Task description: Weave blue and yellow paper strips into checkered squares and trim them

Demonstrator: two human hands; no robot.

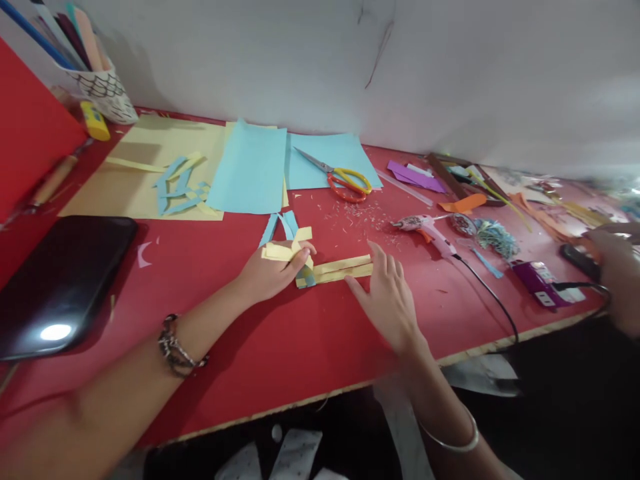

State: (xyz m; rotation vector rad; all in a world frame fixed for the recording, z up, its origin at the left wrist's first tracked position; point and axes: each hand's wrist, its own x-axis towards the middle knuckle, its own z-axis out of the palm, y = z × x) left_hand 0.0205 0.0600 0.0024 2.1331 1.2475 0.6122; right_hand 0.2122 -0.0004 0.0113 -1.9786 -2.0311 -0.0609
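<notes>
Head view shows the left hand point(270, 275) closed, its thumb and fingers pinching folded yellow paper strips point(280, 253) at the edge of a small blue and yellow woven piece point(306, 275). More yellow strips point(340, 270) run from that piece along the red surface point(300, 347) to the right hand point(393, 300), which is open with thumb and fingers spread at their far ends; whether it presses on them cannot be told. Blue strips point(270, 229) stick out just beyond the left hand. Farther back, scissors point(350, 183) with red and yellow handles lie partly on 1 of 2 blue sheets point(247, 170), and loose cut strips point(183, 187) rest on a yellow sheet point(145, 143). To the right are a pink glue gun point(430, 233) and a purple box point(537, 283); near the right edge, another person's hand point(617, 267) is blurred. A black phone point(65, 280) lies on the left, well apart from the woven piece.
</notes>
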